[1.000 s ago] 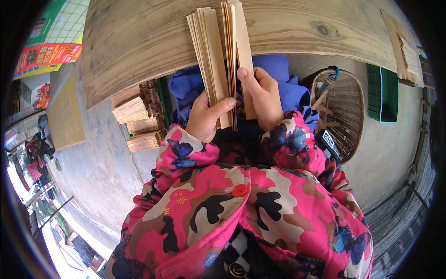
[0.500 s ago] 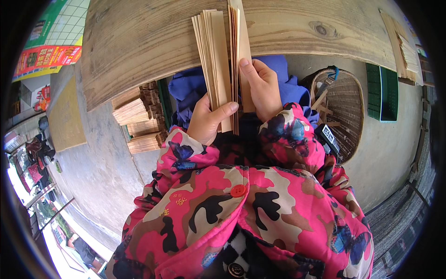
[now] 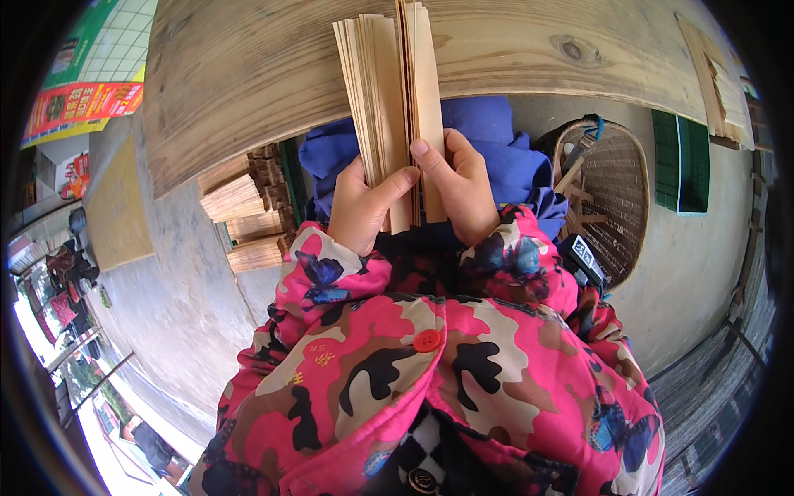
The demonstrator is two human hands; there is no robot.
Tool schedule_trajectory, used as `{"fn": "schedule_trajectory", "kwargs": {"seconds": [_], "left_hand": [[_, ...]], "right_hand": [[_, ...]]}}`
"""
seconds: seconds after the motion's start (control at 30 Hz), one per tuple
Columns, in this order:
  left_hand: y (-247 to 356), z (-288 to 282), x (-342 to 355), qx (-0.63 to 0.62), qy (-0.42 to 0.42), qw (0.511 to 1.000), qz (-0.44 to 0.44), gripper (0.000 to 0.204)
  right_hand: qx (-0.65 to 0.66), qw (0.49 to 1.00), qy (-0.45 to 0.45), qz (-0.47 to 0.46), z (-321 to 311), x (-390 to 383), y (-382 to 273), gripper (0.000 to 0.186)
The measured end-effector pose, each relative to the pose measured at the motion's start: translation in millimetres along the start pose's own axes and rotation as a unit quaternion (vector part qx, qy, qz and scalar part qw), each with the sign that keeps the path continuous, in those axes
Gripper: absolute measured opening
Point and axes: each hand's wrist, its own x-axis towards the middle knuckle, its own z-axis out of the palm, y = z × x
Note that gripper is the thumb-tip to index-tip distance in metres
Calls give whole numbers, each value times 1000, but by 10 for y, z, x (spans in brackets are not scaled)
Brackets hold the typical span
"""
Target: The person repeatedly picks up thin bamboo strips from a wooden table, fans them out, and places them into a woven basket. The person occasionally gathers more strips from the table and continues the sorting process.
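Observation:
A thick bundle of thin wooden strips (image 3: 371,99) stands tilted in my left hand (image 3: 362,202), whose thumb lies across its lower part. Right beside it, my right hand (image 3: 463,186) grips a smaller set of pale wood strips (image 3: 426,107), thumb on the front face and fingers behind. A narrow gap runs between the two sets near the top; lower down they come close together at my thumbs. The upper ends of the strips reach over the edge of the wooden table (image 3: 513,58). How many strips each hand holds cannot be made out.
Below the table at left are stacked bundles of wood strips (image 3: 236,202). Blue cloth (image 3: 480,124) lies behind my hands. To the right stand a woven basket (image 3: 620,198) with wood pieces and a green plastic crate (image 3: 693,169). More strips (image 3: 728,99) lie at the table's right end.
My right hand has shifted slightly left and down with its strips, and its thumb has moved close to my left thumb. The bundle in my left hand has shifted slightly left.

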Motion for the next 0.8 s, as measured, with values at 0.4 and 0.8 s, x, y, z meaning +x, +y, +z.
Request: {"fn": "schedule_trajectory", "kwargs": {"seconds": [0.4, 0.8], "left_hand": [[64, 9, -30, 19, 5, 1000, 2, 30], [72, -66, -21, -66, -33, 996, -60, 32]], "right_hand": [[15, 1000, 0, 23, -44, 0, 27, 31], [100, 993, -29, 60, -22, -64, 59, 29]]}}
